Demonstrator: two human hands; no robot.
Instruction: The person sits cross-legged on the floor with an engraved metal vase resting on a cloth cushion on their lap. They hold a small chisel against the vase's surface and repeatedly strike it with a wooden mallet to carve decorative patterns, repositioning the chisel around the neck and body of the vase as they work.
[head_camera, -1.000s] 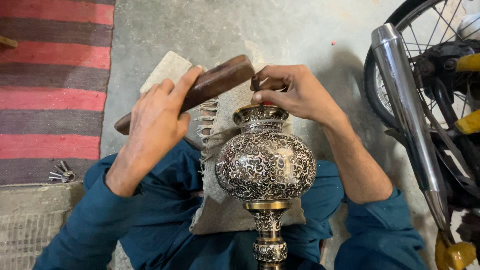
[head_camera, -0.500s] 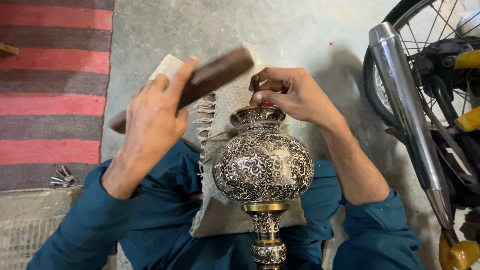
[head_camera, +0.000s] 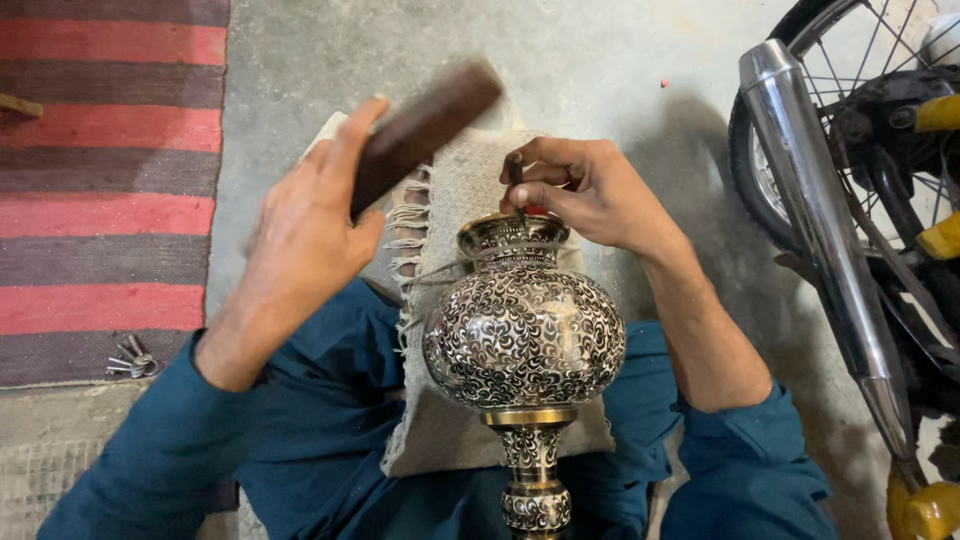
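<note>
Chisel (head_camera: 516, 185) pinched in right hand (head_camera: 585, 190) fingers on vase (head_camera: 523, 330) rim; left hand (head_camera: 305, 230) grips wooden block (head_camera: 425, 130) raised.

One engraved metal vase (head_camera: 524, 335) with a round belly and a slim stem. One dark wooden block (head_camera: 425, 130). One thin punch tool (head_camera: 515, 178). One woven cloth pad (head_camera: 462, 200) with a fringe. One striped rug (head_camera: 110, 180). One bunch of keys (head_camera: 132, 360). One motorcycle wheel (head_camera: 860, 130), one chrome exhaust pipe (head_camera: 820, 220). Two hands: left hand (head_camera: 305, 235), right hand (head_camera: 580, 190).

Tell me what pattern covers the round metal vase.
Dense black-and-silver scrollwork covers the metal vase; the head view shows it.
</note>
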